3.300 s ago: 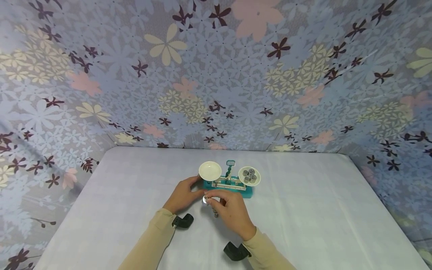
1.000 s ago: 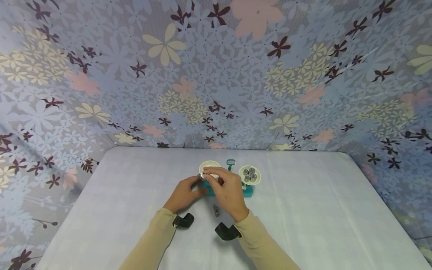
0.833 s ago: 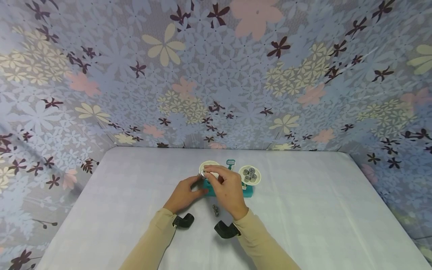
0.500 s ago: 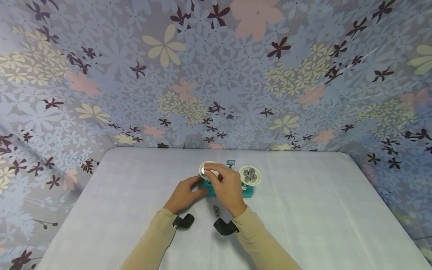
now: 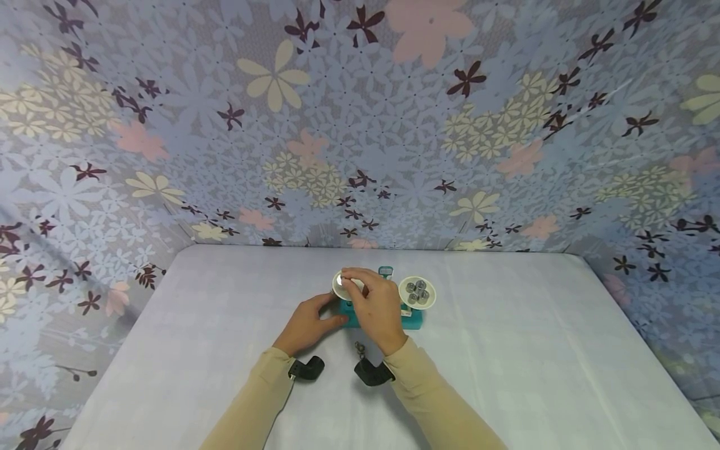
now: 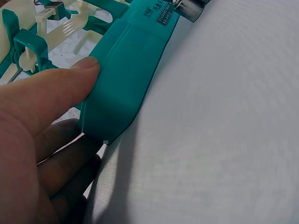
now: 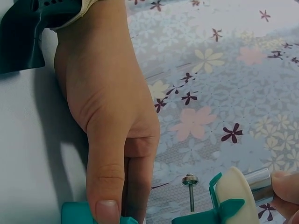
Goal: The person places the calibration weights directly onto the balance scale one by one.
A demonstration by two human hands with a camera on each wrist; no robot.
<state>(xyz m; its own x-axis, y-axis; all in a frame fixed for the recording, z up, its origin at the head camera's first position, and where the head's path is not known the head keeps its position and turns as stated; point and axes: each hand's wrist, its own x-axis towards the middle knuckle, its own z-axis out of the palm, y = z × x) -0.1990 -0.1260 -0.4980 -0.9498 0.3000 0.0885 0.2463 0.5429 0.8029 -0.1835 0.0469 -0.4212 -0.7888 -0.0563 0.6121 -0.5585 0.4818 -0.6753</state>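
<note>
My left hand [image 5: 306, 325] grips the left end of a teal balance scale [image 5: 412, 320]. In the left wrist view its thumb presses the top of the base [image 6: 131, 60], and the other fingers reach round the end. Over the left white pan [image 5: 335, 292] is my right hand [image 5: 379, 306], thumb and forefinger pinching a shiny metal cylinder weight [image 7: 260, 183]. The right wrist view shows the weight's far end right at the pan [image 7: 238, 196], fingertips at its other end. Several metal weights [image 5: 420, 285] stand in the right pan [image 5: 430, 302].
Small metal weights [image 5: 360, 347] lie on the white table in front of the scale, partly behind the right wrist camera [image 5: 374, 373]. The scale's teal pointer frame [image 5: 385, 271] rises behind my right hand. A flowered cloth [image 5: 394, 125] hangs behind the table.
My right hand has lifted the weight from in front of the base up to the left pan, and lately crept slightly farther in. The left hand has kept its place on the base.
</note>
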